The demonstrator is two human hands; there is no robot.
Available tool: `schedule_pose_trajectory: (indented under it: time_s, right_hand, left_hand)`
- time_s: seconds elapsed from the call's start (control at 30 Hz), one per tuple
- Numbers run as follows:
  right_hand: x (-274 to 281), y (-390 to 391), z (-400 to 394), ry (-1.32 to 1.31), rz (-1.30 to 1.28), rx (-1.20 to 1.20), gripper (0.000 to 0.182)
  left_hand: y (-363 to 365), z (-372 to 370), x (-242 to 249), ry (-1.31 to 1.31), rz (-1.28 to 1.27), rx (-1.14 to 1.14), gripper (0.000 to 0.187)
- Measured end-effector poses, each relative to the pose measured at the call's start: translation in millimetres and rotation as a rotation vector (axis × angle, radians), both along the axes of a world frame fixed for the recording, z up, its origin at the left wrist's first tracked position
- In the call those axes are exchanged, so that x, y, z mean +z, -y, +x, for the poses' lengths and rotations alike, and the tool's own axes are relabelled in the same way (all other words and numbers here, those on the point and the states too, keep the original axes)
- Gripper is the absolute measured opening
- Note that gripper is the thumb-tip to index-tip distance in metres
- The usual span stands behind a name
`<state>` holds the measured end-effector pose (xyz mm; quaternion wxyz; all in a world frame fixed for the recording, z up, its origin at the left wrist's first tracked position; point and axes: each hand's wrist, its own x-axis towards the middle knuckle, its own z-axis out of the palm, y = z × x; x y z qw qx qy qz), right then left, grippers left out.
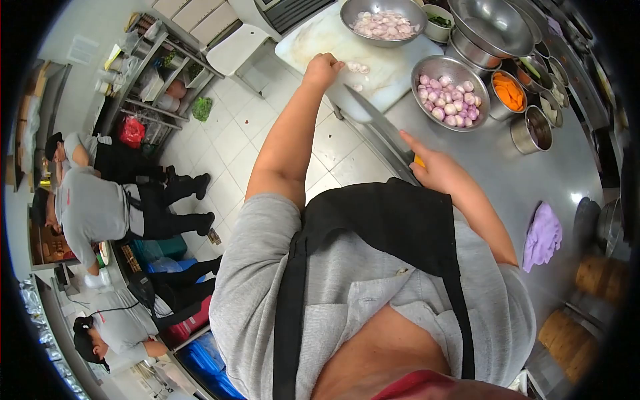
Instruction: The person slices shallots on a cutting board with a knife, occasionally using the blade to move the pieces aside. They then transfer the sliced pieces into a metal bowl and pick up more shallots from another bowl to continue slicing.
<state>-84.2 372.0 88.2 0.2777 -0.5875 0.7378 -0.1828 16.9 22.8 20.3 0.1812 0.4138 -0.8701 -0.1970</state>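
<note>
My right hand (437, 167) is wrapped round the yellow handle of a large knife (380, 121), whose blade points up and left over the cutting board's edge. On the white cutting board (313, 43), my left hand (324, 69) is closed, fingertips together, just left of some pale sliced shallots (358, 68). Whatever it may hold is hidden. Right of the board stands a metal bowl of peeled purple shallots (448, 97). A bigger bowl at the board's far side holds sliced shallots (385, 25).
Metal containers, one with orange carrot pieces (509, 92), stand at the right on the steel table (493, 180). A purple cloth (543, 237) lies nearer. Several people in grey shirts (93, 203) are at the left, beside shelves (150, 80).
</note>
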Motion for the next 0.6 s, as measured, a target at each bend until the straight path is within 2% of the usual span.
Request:
schedule_pose_trajectory:
  time_s: [0.07,0.13,0.2,0.23,0.3,0.4,0.5,0.53,0.6]
  right_hand:
    - [11.1,7.7,4.4,-0.007,0.147,0.015,0.066]
    - [3.5,17.9,2.9,-0.016,0.112,-0.030,0.067]
    - [-4.6,28.2,0.4,-0.024,0.085,-0.075,0.067]
    - [-7.3,33.9,-1.5,-0.043,0.052,-0.075,0.067]
    - [-11.9,40.4,-0.8,-0.059,0.015,-0.072,0.067]
    - [-16.3,43.2,1.9,-0.058,-0.002,-0.075,0.067]
    - [-5.6,33.3,0.4,-0.008,-0.037,-0.057,0.068]
    - [7.2,30.7,0.3,-0.005,0.031,-0.062,0.068]
    - [16.0,29.2,-1.7,-0.004,0.097,-0.071,0.068]
  left_hand:
    - [0.8,-3.7,-0.2,-0.044,0.052,-0.005,0.027]
    - [7.0,-6.4,-2.4,-0.084,0.102,-0.009,0.027]
    - [13.5,-8.2,-5.8,-0.227,0.466,0.082,0.023]
    - [14.1,-8.1,-5.1,-0.224,0.466,0.078,0.023]
    - [14.2,-4.4,0.3,-0.273,0.623,0.159,0.020]
    - [7.1,-1.4,8.2,-0.286,0.709,0.136,0.019]
    - [1.8,-6.1,14.2,-0.224,0.599,0.239,0.019]
    - [-0.8,-6.5,15.3,-0.223,0.599,0.237,0.019]
    - [-4.8,-9.1,15.9,-0.350,0.509,0.196,0.025]
